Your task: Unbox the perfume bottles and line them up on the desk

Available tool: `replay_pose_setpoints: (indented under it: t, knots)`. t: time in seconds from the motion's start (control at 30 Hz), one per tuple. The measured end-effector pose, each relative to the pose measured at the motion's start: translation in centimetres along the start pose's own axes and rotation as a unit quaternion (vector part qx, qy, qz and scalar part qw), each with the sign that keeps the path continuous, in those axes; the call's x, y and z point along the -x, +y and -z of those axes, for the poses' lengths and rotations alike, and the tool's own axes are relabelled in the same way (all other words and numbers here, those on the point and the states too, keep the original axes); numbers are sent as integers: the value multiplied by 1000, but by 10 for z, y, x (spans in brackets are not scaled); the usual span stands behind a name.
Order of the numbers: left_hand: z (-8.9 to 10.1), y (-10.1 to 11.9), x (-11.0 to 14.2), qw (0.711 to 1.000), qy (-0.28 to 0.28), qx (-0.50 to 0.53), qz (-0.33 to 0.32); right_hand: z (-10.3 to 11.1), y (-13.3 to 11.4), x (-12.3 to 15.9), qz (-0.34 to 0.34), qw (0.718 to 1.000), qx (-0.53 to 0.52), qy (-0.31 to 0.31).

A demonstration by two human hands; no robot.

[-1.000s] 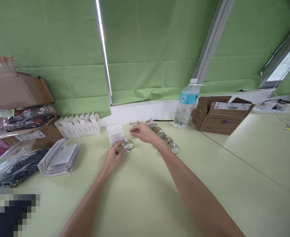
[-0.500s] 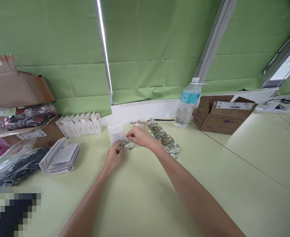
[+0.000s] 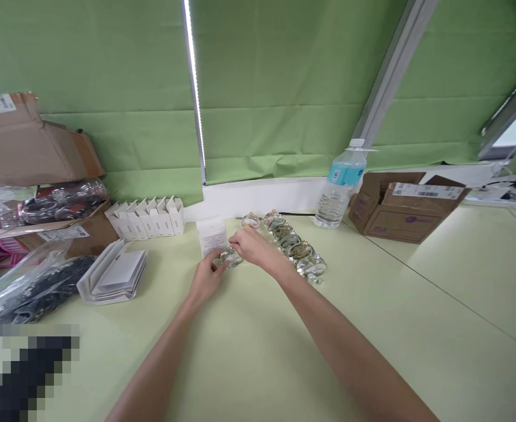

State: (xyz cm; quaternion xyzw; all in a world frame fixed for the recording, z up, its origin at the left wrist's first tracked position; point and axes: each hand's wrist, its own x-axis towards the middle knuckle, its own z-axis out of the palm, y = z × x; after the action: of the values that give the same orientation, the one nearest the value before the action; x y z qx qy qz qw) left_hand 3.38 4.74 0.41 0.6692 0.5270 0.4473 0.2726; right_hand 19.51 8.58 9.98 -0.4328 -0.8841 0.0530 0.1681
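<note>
My left hand (image 3: 207, 275) is closed around the side of a small round clear glass bottle (image 3: 231, 258) on the table. At the top of that bottle my right hand (image 3: 250, 243) has its fingers pinched together; whatever lies between them is hidden. Right behind the bottle stands a white carton (image 3: 212, 234) with small print. To the right of my right hand, several similar glass bottles (image 3: 301, 251) with gold-coloured tops are lined up in a slanting row, partly behind my wrist.
White cartons (image 3: 146, 220) stand in a row at the back left, near a stack of folded white cartons (image 3: 119, 278). A water bottle (image 3: 340, 184) and an open cardboard box (image 3: 407, 211) are on the right. Plastic-wrapped goods (image 3: 42, 287) lie far left.
The whole view has shifted slightly, so things appear a little farther right. Both hands stay at the same glass bottle, with the right fingers turned slightly at its top.
</note>
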Motion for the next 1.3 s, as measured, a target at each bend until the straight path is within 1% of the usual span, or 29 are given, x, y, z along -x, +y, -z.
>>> replay_pose_setpoints:
  t: [0.17, 0.27, 0.4, 0.57, 0.73, 0.93, 1.03, 1.1, 1.2, 1.23, 1.3]
  knots:
    - [-1, 0, 0, 1000, 8, 2, 6, -4, 13, -1, 24, 992, -123, -2]
    - [0, 1, 1, 1000, 4, 2, 6, -5, 21, -1, 36, 986, -160, -11]
    - [0, 1, 0, 1000, 3, -2, 6, -8, 25, -2, 52, 987, -153, -5]
    - [-1, -1, 0, 1000, 12, 3, 6, -9, 22, -3, 66, 992, -110, 4]
    - [0, 0, 0, 1000, 11, 3, 7, -10, 18, -3, 40, 996, -78, 5]
    - [1, 2, 1, 1000, 11, 1, 2, -11, 19, 0, 20, 995, -101, 8]
    - [1, 2, 1, 1000, 10, 11, 0, -4, 28, -1, -13, 991, -128, 23]
    - [1, 1, 0, 1000, 6, 16, -1, 3, 37, -1, -40, 990, -129, 51]
    - [0, -3, -1, 1000, 11, 17, 3, 11, 51, -3, -90, 987, -80, 107]
    - [0, -4, -2, 1000, 12, 17, 3, 10, 54, -3, -106, 986, -58, 113]
    - [-1, -7, -3, 1000, 10, 19, 2, 3, 59, -4, -125, 987, -27, 99]
